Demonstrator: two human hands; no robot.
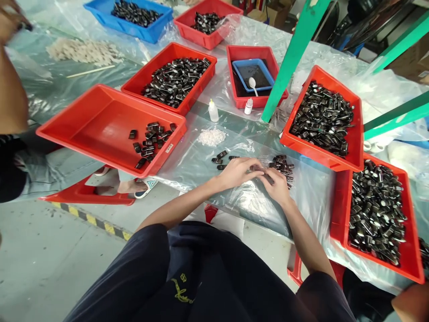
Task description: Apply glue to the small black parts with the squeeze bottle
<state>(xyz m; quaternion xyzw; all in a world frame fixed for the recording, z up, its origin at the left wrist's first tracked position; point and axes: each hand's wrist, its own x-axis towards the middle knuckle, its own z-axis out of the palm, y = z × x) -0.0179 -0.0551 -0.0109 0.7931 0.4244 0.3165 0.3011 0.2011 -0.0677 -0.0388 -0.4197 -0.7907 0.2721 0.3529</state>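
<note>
Near the desk's (pixel 311 192) front edge, with open room at 5 o'clock, the fingers of my left hand (pixel 236 173) and right hand (pixel 279 188) meet, pinching one mostly hidden dark piece (pixel 268 178). Four loose pieces (pixel 217 161) lie toward 10 o'clock, a heap (pixel 283 165) at 2, two bottles (pixel 213 112) between 11 and 12.

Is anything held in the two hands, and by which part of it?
It cannot be told. The left hand and right hand are close together at the fingertips, and anything pinched between them is too small and covered to make out.
</note>
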